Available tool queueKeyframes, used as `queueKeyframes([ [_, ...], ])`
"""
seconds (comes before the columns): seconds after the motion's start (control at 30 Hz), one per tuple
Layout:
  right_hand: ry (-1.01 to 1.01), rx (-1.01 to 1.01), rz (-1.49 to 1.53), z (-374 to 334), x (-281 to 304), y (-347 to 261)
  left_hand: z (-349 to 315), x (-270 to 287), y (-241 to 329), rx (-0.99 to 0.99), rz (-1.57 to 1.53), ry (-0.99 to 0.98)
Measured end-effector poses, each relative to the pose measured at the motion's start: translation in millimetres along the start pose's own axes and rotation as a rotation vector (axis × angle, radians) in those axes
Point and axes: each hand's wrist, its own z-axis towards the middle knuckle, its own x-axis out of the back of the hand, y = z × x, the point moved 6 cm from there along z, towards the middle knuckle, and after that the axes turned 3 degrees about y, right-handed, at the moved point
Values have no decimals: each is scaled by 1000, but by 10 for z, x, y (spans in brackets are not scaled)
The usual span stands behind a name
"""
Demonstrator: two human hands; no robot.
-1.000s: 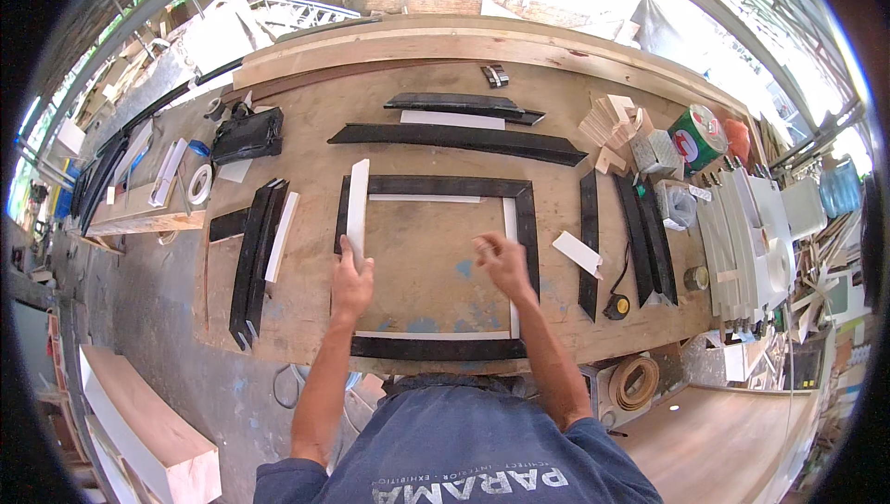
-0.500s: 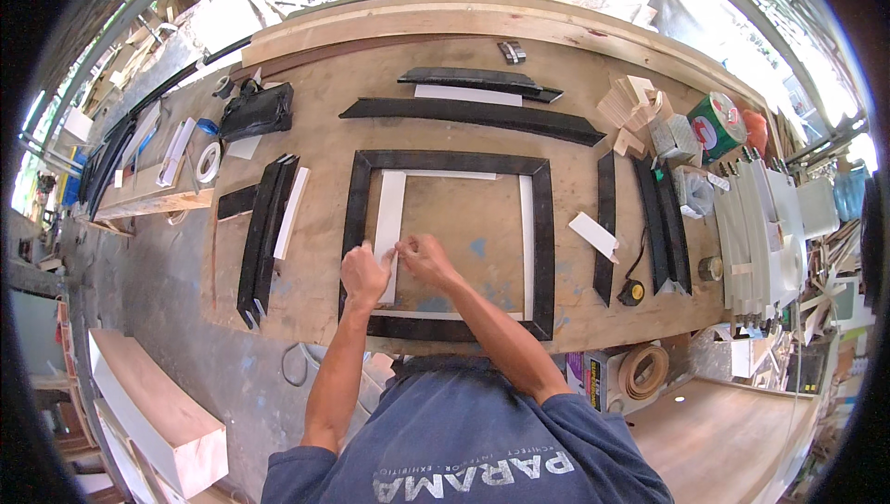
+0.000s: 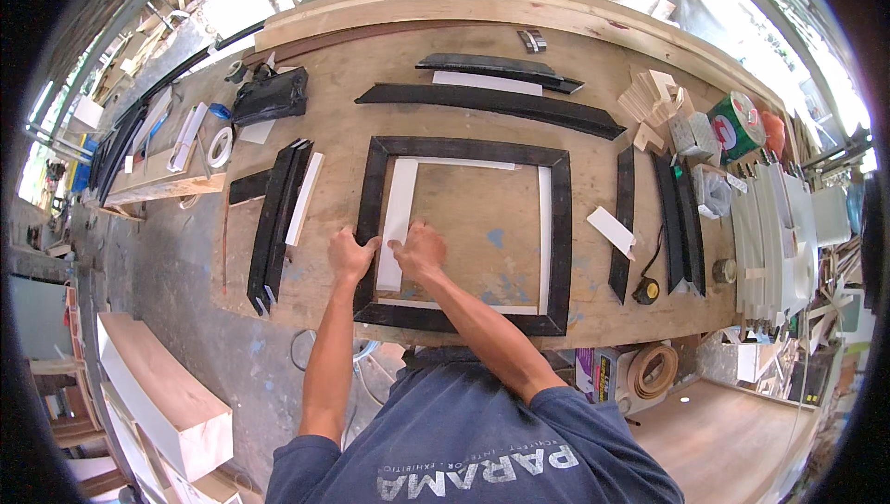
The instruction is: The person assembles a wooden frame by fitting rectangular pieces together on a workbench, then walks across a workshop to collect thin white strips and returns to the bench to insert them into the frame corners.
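Observation:
A black rectangular frame lies flat on the wooden worktable in front of me. Along the inner side of its left rail is a wide white strip. Narrower white strips line the other inner sides, among them the right strip. My left hand is closed round the left rail, its thumb over the rail's inner edge. Opposite it, my right hand grips the edge of the wide white strip between thumb and curled fingers. The undersides of the fingers are hidden.
Black mitred lengths lie left of the frame, with others beyond and to the right. A loose white piece and a tape measure are at right. Wood offcuts, a can and a black bag stand farther back.
My left hand has moved from the white strip onto the frame's left rail. My right hand has shifted slightly down along the strip. The whole view has shifted a little.

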Motion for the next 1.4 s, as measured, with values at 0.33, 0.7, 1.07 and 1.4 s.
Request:
queueKeyframes([
  [0.33, -8, -4, 37, -32, -143, -99, 67, 15, 105, -110, 115, -4],
  [0.7, -25, 14, 176, 10, -307, -145, 92, 1, 46, -133, 98, -34],
  [1.07, 9, 259, 443, 202, -322, 78, 49, -6, 100, -33, 36, -97],
  [1.4, 348, 264, -78, 680, 1530, 879, 103, 205, 207, -199, -12, 118],
])
